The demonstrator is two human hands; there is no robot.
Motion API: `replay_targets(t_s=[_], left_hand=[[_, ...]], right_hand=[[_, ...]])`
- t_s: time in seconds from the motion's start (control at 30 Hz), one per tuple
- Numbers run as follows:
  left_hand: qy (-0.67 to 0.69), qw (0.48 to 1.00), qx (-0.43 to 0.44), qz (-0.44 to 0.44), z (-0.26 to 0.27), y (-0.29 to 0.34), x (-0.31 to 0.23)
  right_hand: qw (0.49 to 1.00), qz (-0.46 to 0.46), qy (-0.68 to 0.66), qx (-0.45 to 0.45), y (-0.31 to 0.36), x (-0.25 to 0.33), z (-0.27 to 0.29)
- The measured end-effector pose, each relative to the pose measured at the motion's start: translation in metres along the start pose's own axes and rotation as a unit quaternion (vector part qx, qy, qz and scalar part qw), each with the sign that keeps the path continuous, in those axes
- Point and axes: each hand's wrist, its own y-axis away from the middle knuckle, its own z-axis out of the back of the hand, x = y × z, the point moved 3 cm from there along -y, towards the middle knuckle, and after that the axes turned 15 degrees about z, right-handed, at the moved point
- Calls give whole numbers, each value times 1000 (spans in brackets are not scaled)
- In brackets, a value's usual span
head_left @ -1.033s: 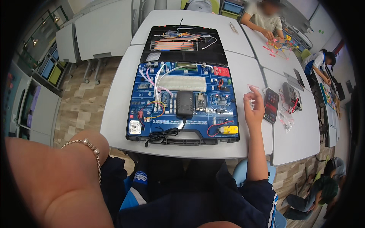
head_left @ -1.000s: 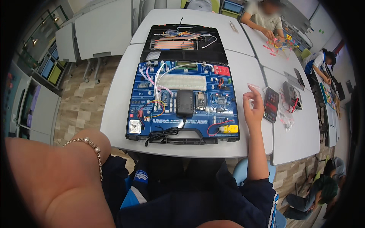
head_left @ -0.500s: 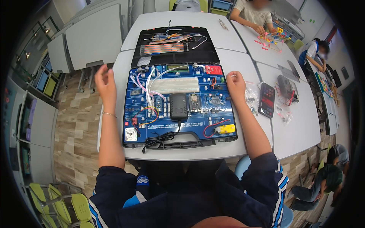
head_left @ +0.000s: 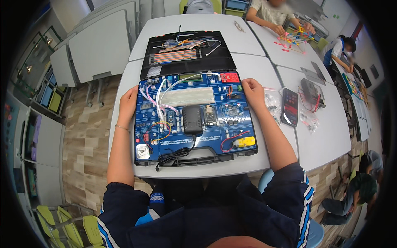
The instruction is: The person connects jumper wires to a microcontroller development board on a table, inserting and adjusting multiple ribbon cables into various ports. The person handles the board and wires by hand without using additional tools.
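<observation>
An electronics kit case (head_left: 195, 160) lies opened flat in front of me, its blue circuit board facing up. My left hand (head_left: 129, 101) holds the case's left edge, fingers partly hidden against the side. At the opposite edge, my right hand (head_left: 253, 93) is curled around the rim near the red module. A white breadboard (head_left: 188, 96) spans the upper board. Below it rests a black power adapter (head_left: 192, 120) with its coiled cable (head_left: 171, 155). White and pink wires loop across the left part. The black lid (head_left: 206, 63) beyond holds a ribbon of jumper wires (head_left: 175, 56).
Right of the case lie a phone (head_left: 290, 106), small plastic bags of parts (head_left: 273, 103) and a grey battery holder (head_left: 310, 91) with wires. A person at the far right handles a colourful stick model (head_left: 298, 38). Folded tables (head_left: 99, 45) stand at the left.
My left hand has come down and inward from the air onto the case's left edge. My right hand has closed in on the right edge. The view has shifted slightly.
</observation>
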Motion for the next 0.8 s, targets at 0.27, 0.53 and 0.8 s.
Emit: replay_targets(t_s=[0.27, 0.53, 0.8], left_hand=[[8, 1000, -6, 7, 2, -2, 4], [-2, 1000, -6, -3, 0, 3, -2], [5, 1000, -9, 1, -1, -1, 2]], right_hand=[[1000, 7, 20, 2, 1, 4, 1], [1000, 3, 10, 1, 2, 0, 1], [1000, 8, -12, 0, 2, -3, -1]])
